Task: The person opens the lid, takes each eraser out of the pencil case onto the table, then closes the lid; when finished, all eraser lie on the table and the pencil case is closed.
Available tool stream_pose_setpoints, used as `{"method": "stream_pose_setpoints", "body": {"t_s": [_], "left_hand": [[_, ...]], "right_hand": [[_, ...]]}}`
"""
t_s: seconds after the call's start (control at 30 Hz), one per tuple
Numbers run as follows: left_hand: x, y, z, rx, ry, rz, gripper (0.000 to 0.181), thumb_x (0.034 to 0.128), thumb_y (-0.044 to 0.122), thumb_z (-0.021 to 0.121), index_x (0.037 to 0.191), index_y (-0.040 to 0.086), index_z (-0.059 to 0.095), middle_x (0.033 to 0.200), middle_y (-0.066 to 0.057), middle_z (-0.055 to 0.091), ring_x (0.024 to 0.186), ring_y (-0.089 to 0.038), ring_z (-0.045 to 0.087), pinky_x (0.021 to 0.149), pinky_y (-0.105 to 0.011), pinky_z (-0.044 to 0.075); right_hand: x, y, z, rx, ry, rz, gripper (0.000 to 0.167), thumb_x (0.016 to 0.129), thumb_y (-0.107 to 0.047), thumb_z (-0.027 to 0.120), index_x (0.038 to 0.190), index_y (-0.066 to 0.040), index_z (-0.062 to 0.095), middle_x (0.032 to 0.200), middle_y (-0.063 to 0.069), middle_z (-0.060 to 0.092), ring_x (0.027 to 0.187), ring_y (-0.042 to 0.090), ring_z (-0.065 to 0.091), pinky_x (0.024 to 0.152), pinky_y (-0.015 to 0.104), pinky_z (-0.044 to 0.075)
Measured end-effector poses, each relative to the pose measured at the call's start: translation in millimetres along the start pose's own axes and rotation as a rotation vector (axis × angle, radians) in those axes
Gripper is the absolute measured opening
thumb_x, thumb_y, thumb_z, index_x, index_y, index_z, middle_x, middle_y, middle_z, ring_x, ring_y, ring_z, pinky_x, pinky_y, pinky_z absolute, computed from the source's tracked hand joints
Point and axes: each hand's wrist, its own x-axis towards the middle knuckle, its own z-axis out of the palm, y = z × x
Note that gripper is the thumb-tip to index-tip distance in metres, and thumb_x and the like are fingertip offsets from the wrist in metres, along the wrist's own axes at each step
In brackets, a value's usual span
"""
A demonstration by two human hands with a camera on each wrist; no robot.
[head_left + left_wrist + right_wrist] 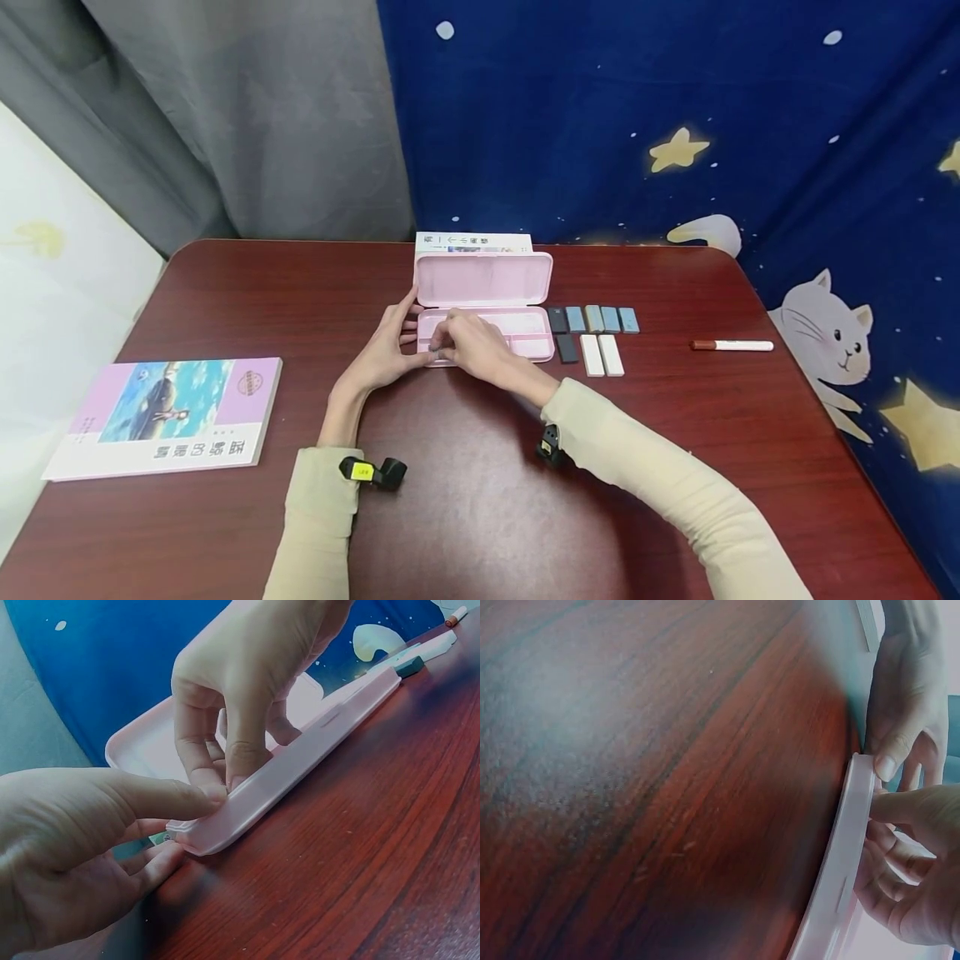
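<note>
A pink pencil case [531, 321] lies with its lid raised at the back of the table. My left hand [384, 346] holds its left end, the thumb on the front corner of the rim and the fingers along the outside, as the left wrist view [82, 840] shows. My right hand [476, 343] reaches down into the left part of the tray, fingers bent and close together. Under those fingertips a small greyish piece shows in the head view, mostly hidden. To the case's right lie eraser-like blocks: dark [567, 348], blue [610, 320] and white [592, 356].
A book [180, 408] lies at the left of the table. Another book [472, 242] is behind the raised lid, partly covered. A brown-and-white marker [731, 345] lies at the right. Curtains [525, 125] hang behind the table's back edge.
</note>
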Motion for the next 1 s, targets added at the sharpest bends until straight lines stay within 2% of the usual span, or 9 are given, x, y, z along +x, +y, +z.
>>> {"method": "stream_pose_setpoints", "body": {"t_s": [0.07,0.13,0.3,0.37,0.6,0.83,1.0], "left_hand": [[0.6,-2.5,0.1,0.005,0.0,0.007,0.1,0.0755,-0.015,0.072,0.153,-0.003,0.009,0.137,-0.033,0.026,0.121,-0.049,0.036,0.103,-0.055,0.036],[2.6,-10.8,0.9,0.012,0.005,0.016,0.102,0.0755,-0.014,0.073,0.153,-0.001,0.009,0.137,-0.032,0.027,0.121,-0.048,0.037,0.103,-0.054,0.037],[7.3,-33.9,1.6,0.043,0.022,0.016,0.106,0.0755,-0.011,0.076,0.156,0.009,0.01,0.138,-0.024,0.029,0.121,-0.04,0.04,0.104,-0.049,0.039],[7.9,-37.4,1.2,0.049,0.024,0.014,0.107,0.0754,-0.01,0.076,0.156,0.012,0.01,0.138,-0.022,0.03,0.121,-0.037,0.04,0.103,-0.046,0.04],[8.5,-37.9,1.0,0.066,0.026,0.014,0.107,0.075,-0.009,0.077,0.156,0.012,0.01,0.138,-0.02,0.031,0.121,-0.035,0.042,0.103,-0.044,0.041],[8.7,-36.4,1.0,0.07,0.023,0.011,0.107,0.0753,-0.008,0.077,0.156,0.012,0.01,0.138,-0.021,0.031,0.121,-0.035,0.042,0.103,-0.043,0.041],[8.6,-37.7,1.0,0.066,0.023,0.015,0.107,0.0752,-0.009,0.076,0.156,0.011,0.01,0.138,-0.021,0.031,0.121,-0.035,0.042,0.103,-0.044,0.041]], "right_hand": [[0.3,1,1,-0.004,0.005,-0.016,0.014,0.084,-0.014,0.076,0.098,-0.019,0.076,0.092,-0.002,0.06,0.084,0.012,0.06,0.065,0.031,0.052],[0.9,3,1,-0.008,0.004,-0.031,0.017,0.085,-0.016,0.076,0.102,-0.019,0.076,0.092,-0.001,0.061,0.083,0.011,0.06,0.065,0.031,0.051],[2.2,5,-2,-0.013,-0.027,-0.053,0.016,0.085,-0.016,0.075,0.1,-0.018,0.078,0.092,0.0,0.062,0.082,0.012,0.057,0.066,0.031,0.051],[2.1,6,-4,-0.017,-0.045,-0.045,0.015,0.085,-0.014,0.076,0.099,-0.018,0.078,0.093,0.0,0.062,0.083,0.012,0.057,0.067,0.031,0.051],[-0.2,11,-10,-0.017,-0.078,-0.016,0.014,0.083,-0.011,0.077,0.094,-0.018,0.076,0.092,-0.001,0.061,0.085,0.012,0.058,0.07,0.031,0.051],[-1.4,16,-10,-0.004,-0.072,-0.091,0.017,0.084,-0.009,0.075,0.1,-0.016,0.076,0.091,0.002,0.063,0.085,0.014,0.058,0.072,0.029,0.049],[-2.2,16,-11,-0.009,-0.08,-0.097,0.017,0.084,-0.008,0.075,0.1,-0.015,0.077,0.09,0.001,0.062,0.082,0.014,0.055,0.069,0.028,0.048]]}}
